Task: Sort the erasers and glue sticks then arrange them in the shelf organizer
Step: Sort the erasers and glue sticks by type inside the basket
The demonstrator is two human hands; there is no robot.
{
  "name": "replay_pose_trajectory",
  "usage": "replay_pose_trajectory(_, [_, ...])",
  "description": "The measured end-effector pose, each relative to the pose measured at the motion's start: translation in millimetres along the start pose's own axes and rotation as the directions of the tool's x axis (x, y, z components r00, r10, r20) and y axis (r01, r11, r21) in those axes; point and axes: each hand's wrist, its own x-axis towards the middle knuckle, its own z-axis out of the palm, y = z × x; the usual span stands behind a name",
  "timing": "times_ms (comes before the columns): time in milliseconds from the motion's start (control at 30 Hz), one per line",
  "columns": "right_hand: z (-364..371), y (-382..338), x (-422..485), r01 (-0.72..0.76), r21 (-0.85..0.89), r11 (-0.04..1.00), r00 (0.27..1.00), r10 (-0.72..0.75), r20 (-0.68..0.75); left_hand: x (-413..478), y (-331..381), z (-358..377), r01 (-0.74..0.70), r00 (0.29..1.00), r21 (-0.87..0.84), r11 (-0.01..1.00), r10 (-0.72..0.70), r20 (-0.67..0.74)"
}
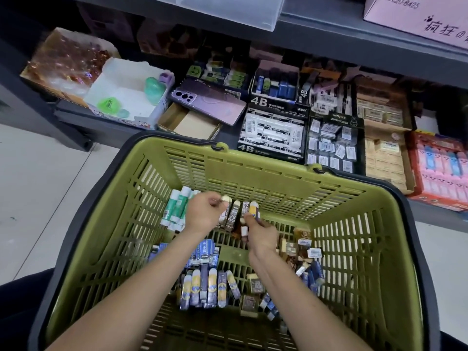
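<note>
We are sorting erasers inside an olive-green slatted plastic basket (pixel 266 173) set before a dark grey shelf (pixel 354 36).

Our left hand (pixel 202 212) is pinching a small cream eraser (pixel 226 198) between thumb and curled fingers, close to the basket's far wall; our right hand (pixel 262 236) is gripping a yellow-topped sleeved eraser (pixel 254 209), fingers curled round it, just beside a row of brown 2B erasers (pixel 235 214); green-and-white glue sticks (pixel 177 207) are lying bunched in the basket's far-left corner; blue-and-yellow sleeved erasers (pixel 202 287) are lying in a row nearer us; on the shelf, a black 4B eraser box (pixel 272 134) is sitting beside a lilac phone (pixel 210 102).
</note>
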Motion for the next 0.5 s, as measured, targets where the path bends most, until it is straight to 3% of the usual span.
replay_pose_trajectory(67, [-4.6, 3.5, 0.0, 0.058, 0.004, 0.998, 0.996, -0.058, 0.067, 0.0, -1.1, -0.5, 0.034, 0.999, -0.071, 0.997, -0.033, 0.017])
replay_pose_trajectory(200, [-22.9, 5.6, 7.1, 0.264, -0.287, 0.921, 0.946, -0.189, 0.264, -2.3, -2.2, -4.2, 0.074, 0.995, -0.165, 0.983, -0.063, 0.073])
replay_pose_trajectory(400, [-56.8, 7.2, 12.2, 0.317, -0.587, 0.745, 0.913, -0.072, 0.401, -4.6, -4.7, -4.7, 0.107, 0.99, -0.226, 0.968, -0.082, 0.115])
replay_pose_trajectory(500, [-62.7, 10.8, 9.1, 0.321, -0.588, 0.743, 0.914, -0.081, 0.397, -4.1, -5.8, -4.5, 0.11, 0.989, -0.228, 0.968, -0.083, 0.121])
